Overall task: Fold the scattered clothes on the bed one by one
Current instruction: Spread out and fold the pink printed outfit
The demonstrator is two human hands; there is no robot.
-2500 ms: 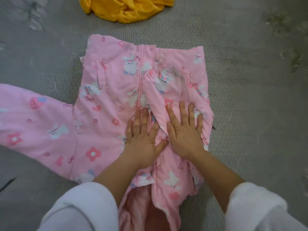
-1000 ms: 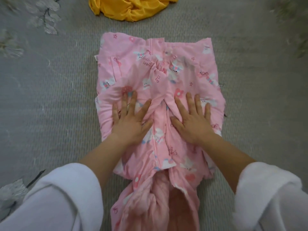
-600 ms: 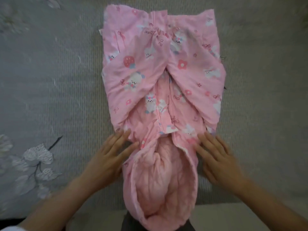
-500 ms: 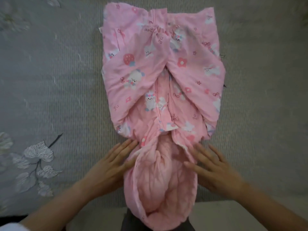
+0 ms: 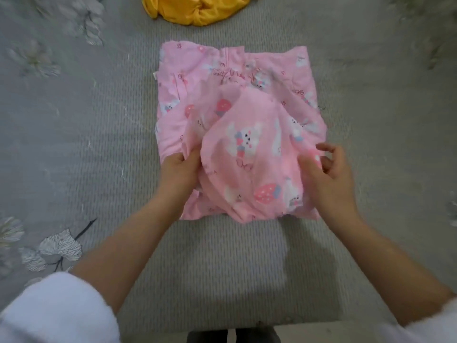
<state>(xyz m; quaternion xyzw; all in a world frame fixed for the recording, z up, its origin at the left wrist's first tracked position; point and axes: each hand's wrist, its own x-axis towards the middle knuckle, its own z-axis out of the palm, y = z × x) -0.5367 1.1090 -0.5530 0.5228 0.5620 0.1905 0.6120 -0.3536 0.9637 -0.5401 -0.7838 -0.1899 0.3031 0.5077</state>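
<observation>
Left hand (image 5: pixel 179 169) grips the near left edge of the pink printed garment (image 5: pixel 247 144), fingers curled into the cloth. Right hand (image 5: pixel 331 179) pinches its right edge between thumb and curled fingers. The garment lies mid-bed on the grey bedcover (image 5: pixel 222 268), with a rounded flap over its body and a yellow cloth (image 5: pixel 197 11) well beyond.

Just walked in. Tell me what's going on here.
A person is folding a pink printed garment on the grey bed cover. The left hand grips its rounded near flap, which lies over the body; the right hand is at the flap's other side, its grip blurred. A crumpled yellow garment waits farther back.
</observation>
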